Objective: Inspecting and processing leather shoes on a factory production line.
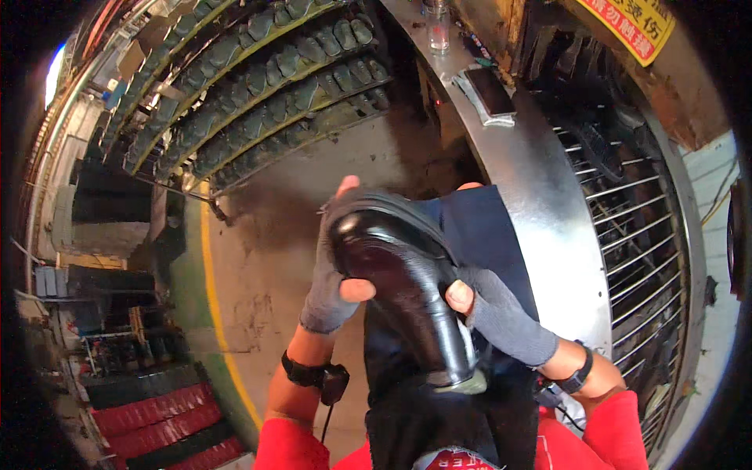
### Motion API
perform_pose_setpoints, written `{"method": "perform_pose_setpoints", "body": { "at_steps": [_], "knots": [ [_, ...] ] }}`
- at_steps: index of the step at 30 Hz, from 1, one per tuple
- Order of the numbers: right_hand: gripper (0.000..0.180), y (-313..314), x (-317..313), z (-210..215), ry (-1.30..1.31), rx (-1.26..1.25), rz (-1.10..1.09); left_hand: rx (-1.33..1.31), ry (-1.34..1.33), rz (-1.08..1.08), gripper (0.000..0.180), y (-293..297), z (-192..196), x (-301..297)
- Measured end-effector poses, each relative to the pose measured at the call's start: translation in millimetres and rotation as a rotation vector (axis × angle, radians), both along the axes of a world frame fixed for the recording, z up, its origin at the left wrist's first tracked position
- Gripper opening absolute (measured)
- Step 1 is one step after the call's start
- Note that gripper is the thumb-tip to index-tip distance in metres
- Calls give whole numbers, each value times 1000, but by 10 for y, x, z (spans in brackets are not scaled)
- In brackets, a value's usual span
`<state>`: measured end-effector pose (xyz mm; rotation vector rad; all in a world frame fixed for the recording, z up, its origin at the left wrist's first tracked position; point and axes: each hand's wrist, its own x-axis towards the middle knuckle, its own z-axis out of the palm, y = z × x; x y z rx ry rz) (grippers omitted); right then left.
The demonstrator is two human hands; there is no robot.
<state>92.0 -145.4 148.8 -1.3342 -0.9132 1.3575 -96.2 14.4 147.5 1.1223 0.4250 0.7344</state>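
Observation:
Both my hands hold a glossy black leather shoe (399,270) above my lap, tilted with its rounded end at the upper left. A pale green piece (468,384), possibly part of a last, shows at its lower end. My left hand (329,278), in a grey glove with bare fingertips, wraps the rounded end from the left, thumb on the leather. From the right, my right hand (501,313), gloved the same way, grips the shoe's side with its thumb on top. The fingers beneath the shoe are mostly hidden.
To my right runs a metal counter (540,211) bearing a phone (489,92) on a cloth and a glass jar (439,35). Beyond it, dark shoes lie on a barred rack (638,227). A tiered rack (258,86) holds many shoes at far left; red and black stacks (160,411) lie lower left.

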Motion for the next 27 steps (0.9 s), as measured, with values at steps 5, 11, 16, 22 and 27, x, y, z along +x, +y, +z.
{"method": "perform_pose_setpoints", "body": {
  "at_steps": [5, 11, 16, 22, 27],
  "knots": [
    [44, -99, 184, -27, -121, -319, 88, -45, -52, -34, 152, -50, -361, -271],
    [48, -17, 174, -225, -342, 427, -5, -235, -296, -276, 131, -12, -910, -146],
    [59, -221, 336, -260, -368, 553, 71, -378, -238, -204, 128, -259, -538, 145],
    [61, -195, 774, 105, -488, 408, -83, -72, -30, -157, 101, -182, -35, 404],
    [70, 105, 744, 982, -656, 360, 164, 293, 246, -295, 101, -388, 439, 612]
  ]
}}
